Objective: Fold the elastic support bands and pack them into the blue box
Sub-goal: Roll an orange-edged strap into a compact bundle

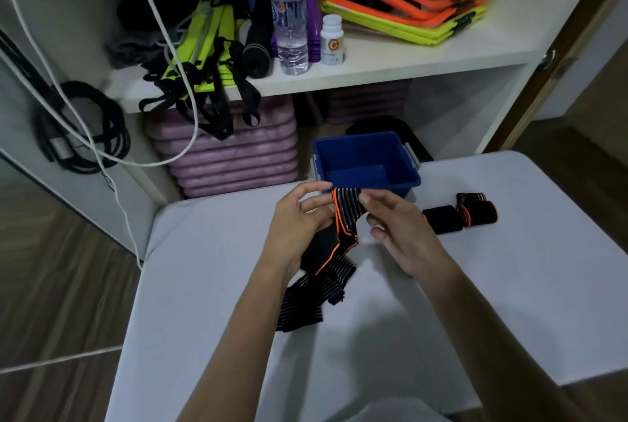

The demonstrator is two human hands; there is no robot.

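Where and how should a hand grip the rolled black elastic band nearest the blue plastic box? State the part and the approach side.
Grip the rolled black elastic band across its middle, thumb and fingers on opposite curved sides, coming from above. It lies on its side on the white table, clear of the blue plastic box, so squeezing the round body probably keeps the roll from unwinding.

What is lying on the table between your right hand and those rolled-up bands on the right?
Nothing: in the head view, only bare white table shows between the right hand and the nearest rolled band.
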